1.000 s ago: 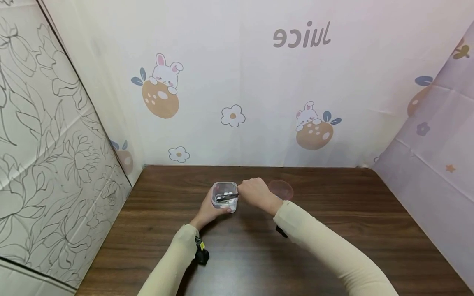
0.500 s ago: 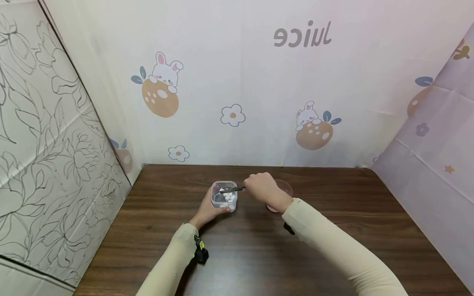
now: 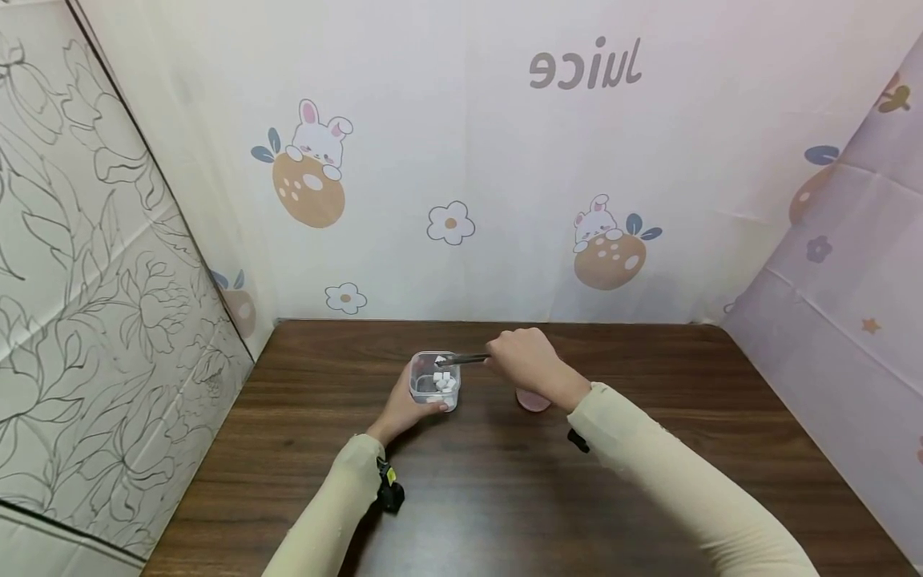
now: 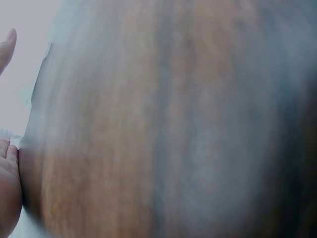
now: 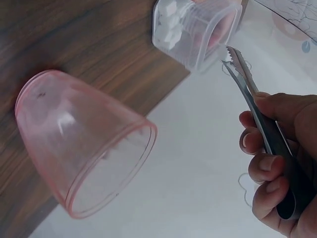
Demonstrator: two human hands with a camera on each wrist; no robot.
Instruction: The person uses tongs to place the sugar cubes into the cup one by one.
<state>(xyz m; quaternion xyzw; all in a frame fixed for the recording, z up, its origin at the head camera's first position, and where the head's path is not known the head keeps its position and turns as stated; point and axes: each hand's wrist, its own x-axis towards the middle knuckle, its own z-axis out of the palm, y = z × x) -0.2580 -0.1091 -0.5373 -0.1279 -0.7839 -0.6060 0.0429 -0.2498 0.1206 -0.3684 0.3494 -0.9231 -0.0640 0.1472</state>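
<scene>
A clear square container (image 3: 424, 398) stands on the table, and the left hand (image 3: 401, 410) grips it round its left and near sides. White cubes (image 3: 444, 383) lie inside. The right hand (image 3: 528, 362) grips dark metal tongs (image 3: 469, 358), tips over the container's far part. Something white shows at the tips, but whether it is pinched I cannot tell. In the right wrist view the tongs' (image 5: 262, 119) toothed jaws stand slightly apart, beside the container (image 5: 198, 29). Only parts of the left hand (image 4: 9, 191) enter the left wrist view.
A transparent pink cup (image 3: 534, 399) stands upright right of the container, partly hidden by the right hand and forearm; it is large in the right wrist view (image 5: 74, 129). The brown wooden table (image 3: 476, 497) meets a patterned curtain (image 3: 404, 144) at its back edge.
The right hand has moved right and slightly away with the tongs, whose tips have risen from low in the container towards its far rim. The left hand and container have barely moved.
</scene>
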